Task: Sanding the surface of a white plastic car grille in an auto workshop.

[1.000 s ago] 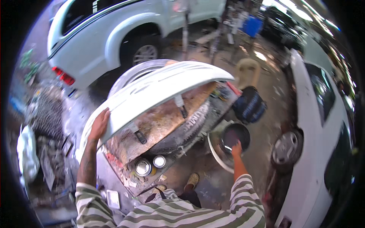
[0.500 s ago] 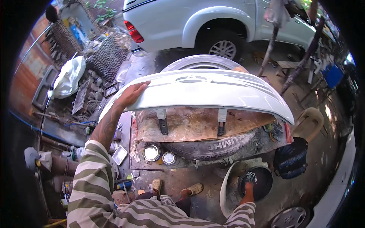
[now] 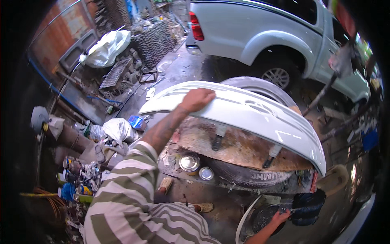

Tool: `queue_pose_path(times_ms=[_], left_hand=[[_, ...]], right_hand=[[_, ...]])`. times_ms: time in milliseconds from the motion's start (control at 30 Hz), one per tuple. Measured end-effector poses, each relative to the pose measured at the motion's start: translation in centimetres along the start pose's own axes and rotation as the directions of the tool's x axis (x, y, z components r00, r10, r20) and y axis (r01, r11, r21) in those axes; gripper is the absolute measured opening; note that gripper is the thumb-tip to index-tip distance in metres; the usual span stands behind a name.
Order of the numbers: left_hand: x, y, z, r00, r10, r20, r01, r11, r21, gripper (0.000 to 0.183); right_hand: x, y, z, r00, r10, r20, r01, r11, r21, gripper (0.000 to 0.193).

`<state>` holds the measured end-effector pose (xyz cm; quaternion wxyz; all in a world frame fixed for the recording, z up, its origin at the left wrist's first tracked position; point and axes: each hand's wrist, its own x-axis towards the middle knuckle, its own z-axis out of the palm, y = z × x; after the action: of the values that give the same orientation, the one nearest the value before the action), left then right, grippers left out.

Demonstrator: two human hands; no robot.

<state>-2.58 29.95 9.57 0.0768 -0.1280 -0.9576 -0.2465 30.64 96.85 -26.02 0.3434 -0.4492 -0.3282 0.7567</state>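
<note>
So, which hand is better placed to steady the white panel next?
Probably the left hand: it lies on top of the white panel, whereas the right hand is down at the black basin, away from the panel.

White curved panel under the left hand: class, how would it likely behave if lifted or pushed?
The white panel is probably stiff, keeping its long arc without visible sag. Its glossy surface may be slippery beneath the left hand. Its left end juts past the brown board, so pushing there might tip it.

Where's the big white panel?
The panel is mid-picture in the head view, reaching right, with the left hand on it, the truck beyond and cans nearer.
</note>
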Motion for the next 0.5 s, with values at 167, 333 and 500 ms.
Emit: queue_pose_path(times_ms=[167,333,500], left_hand=[[-1.5,-1.0,-0.4,0.987,0.096,-0.128,-0.114,0.983,-0.147,0.071],[-2.9,-4.4,-2.0,0.962,0.154,-0.227,-0.241,0.868,-0.433,0.071],[-10.4,-13.5,-3.8,0.983,0.157,-0.098,-0.169,0.976,-0.136,0.068]], right_hand=[[-21.4,-4.8,27.7,0.721,-0.194,0.665,0.454,0.857,-0.243,0.046],[-43.2,4.2,43.3,-0.079,-0.055,0.995,0.989,-0.127,0.071,0.058],[-55.5,15.4,46.1,-0.232,0.089,0.969,0.923,-0.294,0.248,0.062]])
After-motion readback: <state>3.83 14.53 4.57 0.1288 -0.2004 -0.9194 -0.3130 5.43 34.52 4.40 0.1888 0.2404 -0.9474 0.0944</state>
